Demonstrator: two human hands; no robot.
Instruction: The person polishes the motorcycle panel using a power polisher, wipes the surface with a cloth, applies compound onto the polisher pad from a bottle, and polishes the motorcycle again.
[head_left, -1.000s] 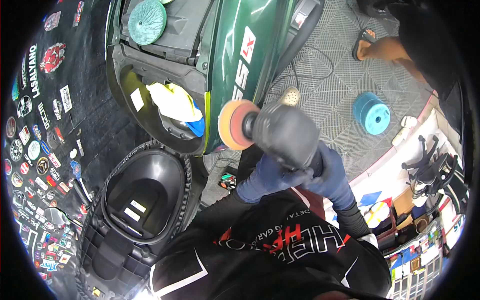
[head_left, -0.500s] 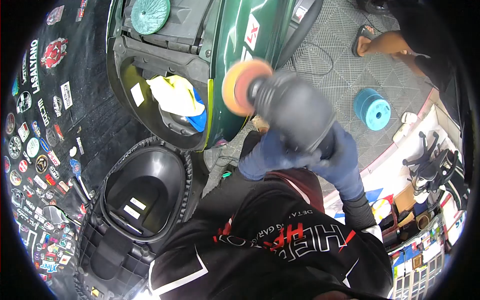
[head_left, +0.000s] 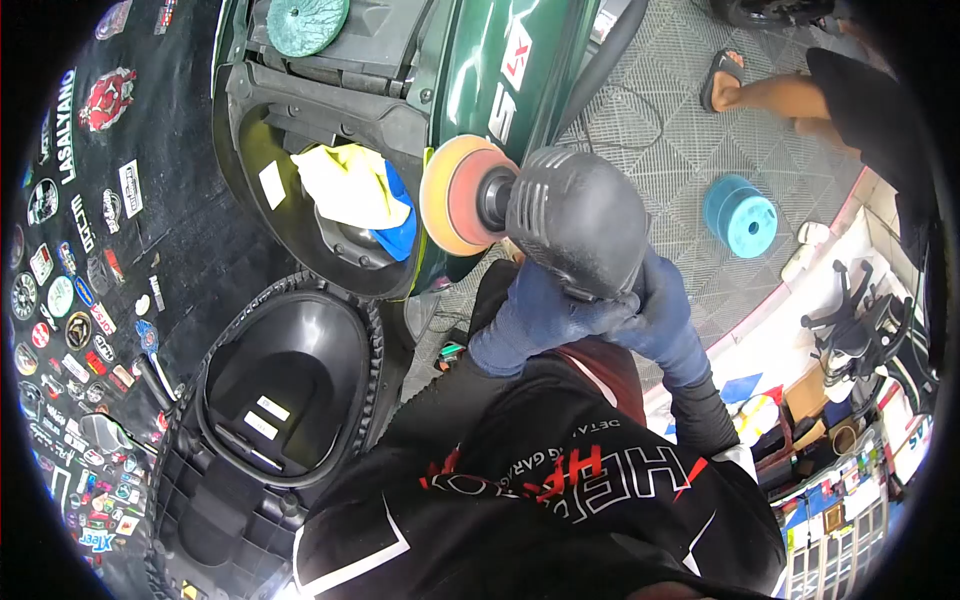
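A black power polisher [head_left: 578,220] is held in front of me, its orange and yellow foam pad [head_left: 455,195] facing the green scooter body panel [head_left: 500,70]. The pad overlaps the panel's lower end; whether it touches, I cannot tell. My left hand [head_left: 550,308], in a navy glove, is closed around the underside of the polisher. Beside it, my right hand [head_left: 655,320], also gloved, wraps the machine's rear end. Fingers of both hands meet near the grip, which they mostly hide. Yellow and blue cloths [head_left: 350,188] lie in the scooter's open compartment, left of the pad.
The upturned black scooter seat [head_left: 285,385] stands at the left. A round green pad [head_left: 306,22] rests on top of the scooter. To the right are a blue spool-like cylinder [head_left: 742,218] on the tiled floor, a person's sandalled foot [head_left: 724,80], and a cluttered shelf [head_left: 835,520].
The polisher and both hands have moved slightly left, with the pad lower against the panel's end. Its blur has lessened. The nearby person's leg has shifted a little.
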